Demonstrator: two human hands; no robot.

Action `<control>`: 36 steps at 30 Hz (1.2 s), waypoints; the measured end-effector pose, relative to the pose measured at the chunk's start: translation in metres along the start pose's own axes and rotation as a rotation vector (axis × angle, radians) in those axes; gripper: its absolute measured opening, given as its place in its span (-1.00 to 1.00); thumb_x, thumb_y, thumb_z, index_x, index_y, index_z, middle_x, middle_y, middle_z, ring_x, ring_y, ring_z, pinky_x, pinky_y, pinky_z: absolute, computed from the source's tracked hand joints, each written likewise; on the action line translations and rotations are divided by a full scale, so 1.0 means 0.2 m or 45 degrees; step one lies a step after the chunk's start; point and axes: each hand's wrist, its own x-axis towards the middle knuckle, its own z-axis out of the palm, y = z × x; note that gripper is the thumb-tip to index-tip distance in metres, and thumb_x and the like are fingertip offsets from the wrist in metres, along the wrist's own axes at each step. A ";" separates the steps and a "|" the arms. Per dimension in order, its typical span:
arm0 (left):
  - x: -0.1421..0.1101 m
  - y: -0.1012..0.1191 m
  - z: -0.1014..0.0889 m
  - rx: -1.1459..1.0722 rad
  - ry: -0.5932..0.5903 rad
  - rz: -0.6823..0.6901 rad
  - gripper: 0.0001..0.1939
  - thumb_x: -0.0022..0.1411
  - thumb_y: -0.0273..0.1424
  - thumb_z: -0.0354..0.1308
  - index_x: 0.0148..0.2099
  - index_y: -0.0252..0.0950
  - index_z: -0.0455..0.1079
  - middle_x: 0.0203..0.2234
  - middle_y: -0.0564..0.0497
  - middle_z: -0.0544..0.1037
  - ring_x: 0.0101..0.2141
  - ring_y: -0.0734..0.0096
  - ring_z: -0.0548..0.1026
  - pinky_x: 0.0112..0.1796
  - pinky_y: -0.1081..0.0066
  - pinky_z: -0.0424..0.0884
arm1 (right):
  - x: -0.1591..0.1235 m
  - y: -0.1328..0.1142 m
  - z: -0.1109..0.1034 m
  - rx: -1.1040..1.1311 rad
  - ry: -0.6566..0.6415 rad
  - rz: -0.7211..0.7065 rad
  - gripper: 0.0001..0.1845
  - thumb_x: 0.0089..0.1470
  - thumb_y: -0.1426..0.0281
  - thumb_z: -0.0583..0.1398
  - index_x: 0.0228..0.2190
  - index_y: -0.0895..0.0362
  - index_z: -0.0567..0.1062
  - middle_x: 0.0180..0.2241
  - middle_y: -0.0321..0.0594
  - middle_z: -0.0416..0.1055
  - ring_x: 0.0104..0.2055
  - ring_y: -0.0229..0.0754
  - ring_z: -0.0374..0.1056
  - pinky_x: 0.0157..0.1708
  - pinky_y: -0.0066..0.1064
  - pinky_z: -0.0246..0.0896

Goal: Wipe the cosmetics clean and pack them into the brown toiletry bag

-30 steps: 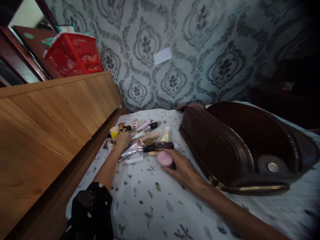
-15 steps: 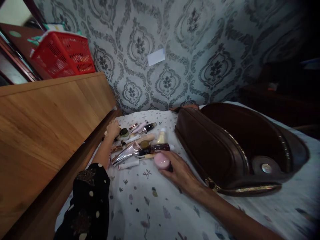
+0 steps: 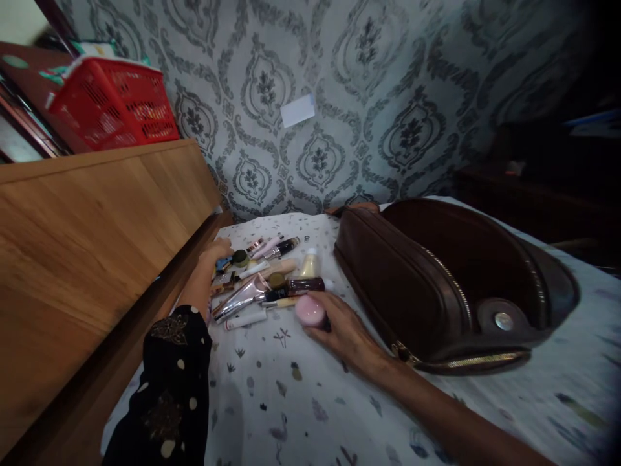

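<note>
My right hand (image 3: 342, 330) grips a pink, round-topped jar (image 3: 310, 310) at the near right edge of a spread of cosmetics. At the far left of the spread, my left hand (image 3: 216, 251) has its fingers curled, and what they hold is hidden. Just below those fingers shows a small blue item (image 3: 224, 263), with a dark round-lidded jar (image 3: 240, 258) beside it. Around them lie a shiny pink squeeze tube (image 3: 245, 296), a white tube (image 3: 246, 319), a dark red bottle (image 3: 306, 285), a pale yellow bottle (image 3: 309, 264) and several brushes and sticks.
A large brown leather bag (image 3: 388, 278), unzipped, stands on the patterned white sheet (image 3: 272, 388) at right. A wooden panel (image 3: 121, 213) borders the left side, with a red plastic basket (image 3: 121, 103) on top. Behind is a patterned wall (image 3: 320, 155).
My left hand has shifted slightly, uncovering the blue item beneath its fingers. My right hand keeps hold of the pink jar. The whole view has moved a little.
</note>
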 end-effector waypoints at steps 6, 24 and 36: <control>-0.04 -0.06 -0.03 -0.024 0.001 0.055 -0.61 0.36 -0.25 0.17 0.16 -0.30 0.35 0.06 -0.14 0.46 -0.03 0.20 0.51 -0.05 0.09 0.51 | 0.00 0.02 0.01 -0.044 0.009 -0.005 -0.42 -0.05 0.47 0.32 0.05 0.06 0.41 0.01 -0.06 0.46 0.06 0.07 0.40 0.09 0.00 0.34; -0.29 -0.16 -0.02 -0.090 0.110 0.048 -0.63 0.36 -0.25 0.17 0.14 -0.28 0.37 0.06 -0.13 0.47 -0.02 0.20 0.50 -0.04 0.10 0.51 | 0.01 0.01 0.00 -0.135 -0.008 -0.065 -0.47 -0.03 0.41 0.32 0.03 0.08 0.44 0.00 -0.05 0.47 0.05 0.07 0.41 0.07 -0.04 0.36; -0.50 -0.07 0.01 -0.428 0.076 0.277 -0.80 0.35 -0.41 0.13 -0.03 -0.35 0.46 -0.12 -0.06 0.56 -0.13 0.28 0.53 -0.09 0.21 0.51 | 0.01 -0.02 0.00 -0.105 -0.032 -0.013 -0.48 -0.02 0.38 0.30 0.02 0.08 0.43 0.01 -0.06 0.46 0.06 0.04 0.40 0.08 -0.08 0.34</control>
